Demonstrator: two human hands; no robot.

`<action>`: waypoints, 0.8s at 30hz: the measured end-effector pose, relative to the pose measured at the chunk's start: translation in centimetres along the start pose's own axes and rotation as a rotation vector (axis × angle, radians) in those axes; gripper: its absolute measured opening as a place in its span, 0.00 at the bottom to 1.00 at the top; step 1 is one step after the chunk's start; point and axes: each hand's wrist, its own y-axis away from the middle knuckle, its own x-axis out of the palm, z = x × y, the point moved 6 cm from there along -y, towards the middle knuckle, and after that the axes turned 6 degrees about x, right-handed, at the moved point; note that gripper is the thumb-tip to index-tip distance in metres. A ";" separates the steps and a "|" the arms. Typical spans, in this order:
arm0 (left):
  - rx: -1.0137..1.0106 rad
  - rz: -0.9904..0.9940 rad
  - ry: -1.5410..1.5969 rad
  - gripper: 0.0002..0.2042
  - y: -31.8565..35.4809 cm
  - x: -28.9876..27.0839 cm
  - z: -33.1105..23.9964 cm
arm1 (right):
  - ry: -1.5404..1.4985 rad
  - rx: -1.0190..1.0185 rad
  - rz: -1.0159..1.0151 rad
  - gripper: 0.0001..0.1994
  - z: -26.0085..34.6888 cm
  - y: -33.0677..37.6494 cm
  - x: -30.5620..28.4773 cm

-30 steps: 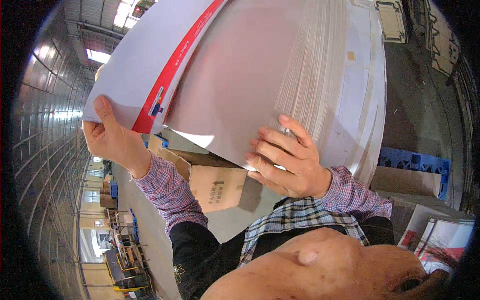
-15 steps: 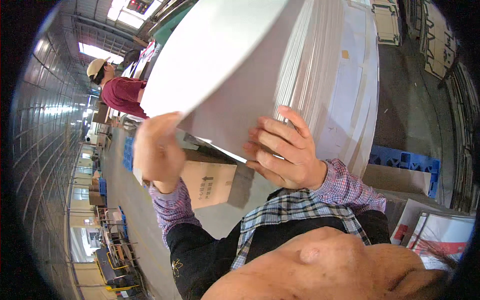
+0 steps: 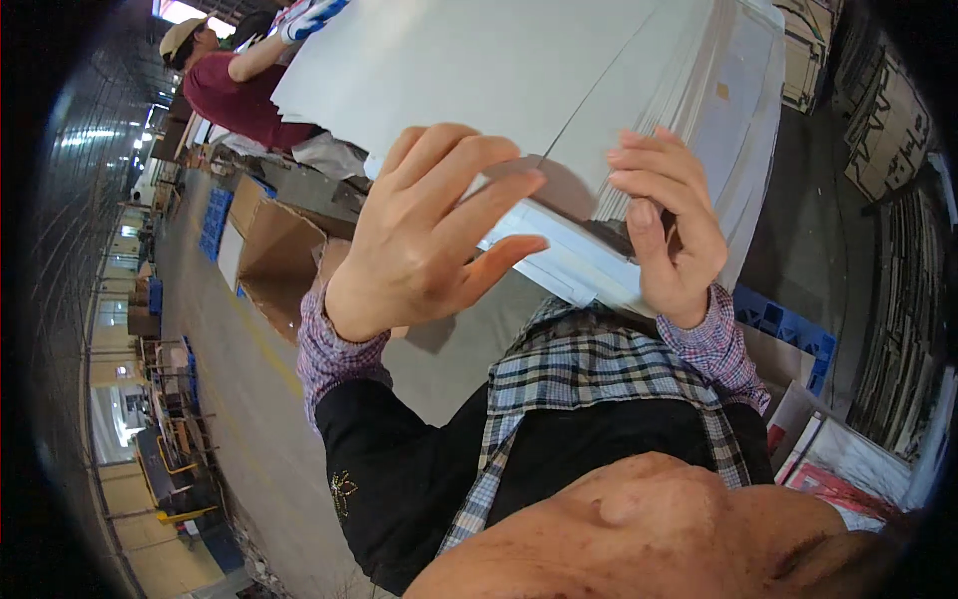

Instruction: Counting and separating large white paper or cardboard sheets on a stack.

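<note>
A tall stack of large white sheets (image 3: 469, 75) fills the upper middle, its layered edges showing on the right side. Over the stack's near edge is my left hand (image 3: 424, 225), its fingers spread and the thumb apart from them, with nothing seen in its grasp. To the right, my right hand (image 3: 674, 220) hovers by the near right corner, fingers loosely bent and a gap between them and the thumb. Whether its fingertips touch the sheets I cannot tell. A thin dark line between sheets runs across the top of the stack.
Beyond the stack's left side stands a person (image 3: 225, 90) in a dark red top, one gloved hand (image 3: 317, 18) at the sheets. A cardboard box (image 3: 279, 260) sits on the floor at left. Blue pallets (image 3: 788, 324) and piled flat boards (image 3: 888, 329) lie at right.
The curled-up top sheet has come down flat and my left hand has let go of it. My right hand has moved right and up, away from the sheet edges.
</note>
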 end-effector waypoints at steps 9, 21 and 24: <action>0.111 0.003 0.098 0.21 -2.5 1.7 0.0 | 0.137 -0.011 -0.075 0.17 0.9 0.3 0.6; 0.191 -0.238 -0.135 0.15 -3.2 0.9 -0.8 | 0.301 -0.067 0.003 0.13 1.5 -0.2 1.1; 0.176 -0.169 -0.096 0.13 -3.8 3.5 -0.5 | 0.365 -0.089 -0.006 0.14 1.2 0.1 1.3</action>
